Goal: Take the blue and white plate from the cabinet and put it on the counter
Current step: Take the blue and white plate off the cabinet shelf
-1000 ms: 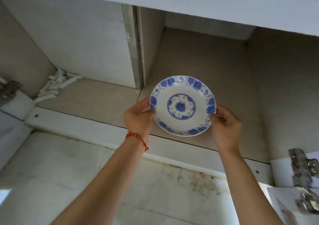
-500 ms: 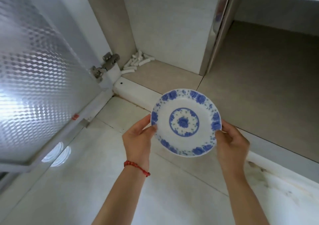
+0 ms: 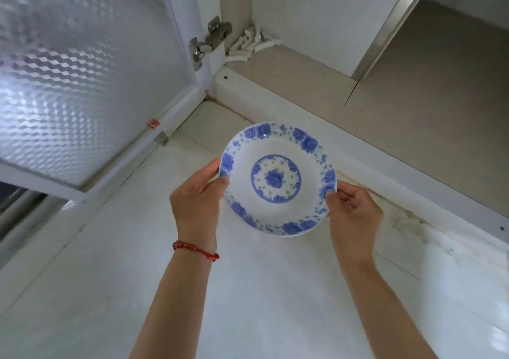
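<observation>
Both hands are gripping the blue and white plate (image 3: 278,179) by its rim, left hand (image 3: 197,201) on the left edge and right hand (image 3: 354,212) on the right edge, fingers curled shut around it. It's being held up in the air, face toward the camera, just outside the open cabinet (image 3: 413,88) and in front of the white tiled wall (image 3: 248,289). A red bracelet (image 3: 195,249) is sitting on the left wrist. The frosted glass door (image 3: 82,77) is hanging open at left, with a hinge (image 3: 209,41) showing and some white tube pieces (image 3: 249,46) lying in the cabinet's back corner.
</observation>
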A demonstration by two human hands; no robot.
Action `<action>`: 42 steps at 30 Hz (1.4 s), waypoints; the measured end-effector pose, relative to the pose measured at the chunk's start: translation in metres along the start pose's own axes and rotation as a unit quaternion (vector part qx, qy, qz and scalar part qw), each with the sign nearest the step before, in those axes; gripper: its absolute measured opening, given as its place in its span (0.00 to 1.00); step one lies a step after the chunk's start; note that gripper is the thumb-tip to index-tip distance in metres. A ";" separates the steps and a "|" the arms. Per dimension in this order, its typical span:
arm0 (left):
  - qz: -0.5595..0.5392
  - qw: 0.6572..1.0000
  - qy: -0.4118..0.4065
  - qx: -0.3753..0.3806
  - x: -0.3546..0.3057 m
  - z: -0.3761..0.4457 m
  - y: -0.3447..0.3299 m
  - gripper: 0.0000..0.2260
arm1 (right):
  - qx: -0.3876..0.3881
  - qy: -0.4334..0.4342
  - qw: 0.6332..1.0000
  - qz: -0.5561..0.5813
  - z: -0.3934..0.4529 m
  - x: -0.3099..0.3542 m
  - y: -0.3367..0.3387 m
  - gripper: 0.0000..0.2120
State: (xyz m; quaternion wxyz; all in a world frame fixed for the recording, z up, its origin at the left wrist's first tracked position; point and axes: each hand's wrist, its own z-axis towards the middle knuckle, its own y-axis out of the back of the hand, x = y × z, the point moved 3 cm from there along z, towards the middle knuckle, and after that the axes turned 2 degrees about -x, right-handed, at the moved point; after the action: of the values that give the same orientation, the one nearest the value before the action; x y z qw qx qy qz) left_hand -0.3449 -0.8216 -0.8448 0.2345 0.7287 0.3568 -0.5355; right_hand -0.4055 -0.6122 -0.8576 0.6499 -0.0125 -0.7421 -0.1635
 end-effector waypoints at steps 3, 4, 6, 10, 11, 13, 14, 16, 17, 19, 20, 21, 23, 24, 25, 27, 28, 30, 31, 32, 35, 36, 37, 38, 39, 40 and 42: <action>-0.018 0.999 0.034 0.004 -0.012 -0.020 0.021 0.13 | 0.011 -0.026 0.999 -0.015 -0.025 0.022 0.011 0.06; -0.024 0.999 0.038 0.007 -0.016 -0.028 0.028 0.13 | 0.020 -0.034 0.999 -0.019 -0.034 0.030 0.015 0.06; -0.027 0.999 0.042 0.010 -0.026 -0.044 0.041 0.13 | 0.038 -0.045 0.998 -0.026 -0.049 0.043 0.023 0.06; -0.032 0.997 0.074 -0.002 -0.044 -0.073 0.059 0.13 | 0.064 -0.062 0.995 -0.047 -0.072 0.070 0.042 0.05; -0.032 0.996 0.079 0.000 -0.049 -0.080 0.061 0.13 | 0.066 -0.060 0.995 -0.054 -0.076 0.077 0.047 0.05; -0.030 0.996 0.083 0.007 -0.063 -0.093 0.065 0.13 | 0.074 -0.059 0.993 -0.063 -0.085 0.090 0.057 0.06; -0.025 0.996 0.085 0.010 -0.071 -0.099 0.067 0.13 | 0.080 -0.062 0.993 -0.065 -0.090 0.098 0.062 0.06; -0.020 0.996 0.087 0.015 -0.092 -0.112 0.070 0.13 | 0.083 -0.071 0.992 -0.067 -0.103 0.116 0.073 0.07; -0.018 0.996 0.088 0.014 -0.104 -0.119 0.072 0.13 | 0.082 -0.073 0.992 -0.068 -0.109 0.127 0.079 0.09; -0.010 0.996 0.092 0.017 -0.131 -0.136 0.075 0.13 | 0.079 -0.079 0.991 -0.071 -0.122 0.151 0.090 0.11; -0.003 0.995 0.096 0.019 -0.144 -0.145 0.077 0.14 | 0.076 -0.082 0.991 -0.074 -0.129 0.164 0.096 0.11; 0.004 0.995 0.100 0.020 -0.159 -0.154 0.079 0.14 | 0.073 -0.086 0.991 -0.075 -0.136 0.177 0.102 0.11; 0.015 0.994 0.107 0.021 -0.190 -0.173 0.082 0.14 | 0.065 -0.091 0.991 -0.076 -0.147 0.208 0.117 0.11; 0.019 0.993 0.111 0.021 -0.207 -0.182 0.083 0.14 | 0.061 -0.094 0.991 -0.075 -0.152 0.224 0.124 0.11; 0.024 0.993 0.115 0.023 -0.223 -0.191 0.084 0.14 | 0.056 -0.098 0.991 -0.073 -0.157 0.242 0.131 0.11; 0.036 0.992 0.114 0.029 -0.259 -0.210 0.086 0.15 | 0.045 -0.099 0.991 -0.072 -0.170 0.278 0.144 0.12; 0.041 0.993 0.109 0.033 -0.279 -0.220 0.087 0.15 | 0.041 -0.098 0.992 -0.075 -0.176 0.297 0.149 0.12; 0.052 0.993 0.100 0.044 -0.319 -0.237 0.089 0.16 | 0.033 -0.104 0.991 -0.075 -0.188 0.334 0.161 0.11; 0.056 0.992 0.099 0.051 -0.338 -0.244 0.091 0.16 | 0.028 -0.110 0.991 -0.070 -0.194 0.352 0.167 0.11; 0.055 0.992 0.100 0.059 -0.358 -0.251 0.092 0.16 | 0.023 -0.117 0.991 -0.064 -0.200 0.370 0.173 0.11; 0.067 0.990 0.089 0.090 -0.413 -0.268 0.093 0.15 | 0.005 -0.130 0.990 -0.048 -0.216 0.423 0.189 0.11; 0.075 0.989 0.081 0.102 -0.430 -0.273 0.092 0.14 | -0.005 -0.131 0.991 -0.040 -0.221 0.440 0.193 0.11; 0.081 0.987 0.073 0.114 -0.446 -0.277 0.090 0.13 | -0.015 -0.129 0.991 -0.032 -0.227 0.456 0.198 0.11; 0.084 0.986 0.066 0.127 -0.461 -0.280 0.089 0.13 | -0.026 -0.127 0.991 -0.024 -0.232 0.471 0.202 0.11; 0.087 0.984 0.059 0.142 -0.474 -0.283 0.088 0.13 | -0.037 -0.126 0.991 -0.020 -0.238 0.485 0.206 0.10; 0.091 0.982 0.052 0.158 -0.485 -0.285 0.087 0.14 | -0.050 -0.126 0.991 -0.017 -0.245 0.496 0.210 0.10; 0.099 0.976 0.039 0.191 -0.508 -0.289 0.086 0.13 | -0.079 -0.123 0.989 -0.008 -0.262 0.518 0.218 0.10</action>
State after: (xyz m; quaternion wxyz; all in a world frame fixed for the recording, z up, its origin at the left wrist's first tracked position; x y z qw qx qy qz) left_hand -0.1887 -0.8034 -0.2754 0.1287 0.8119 0.1832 -0.5392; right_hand -0.1833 -0.5740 -0.2795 0.5489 -0.0775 -0.8016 -0.2239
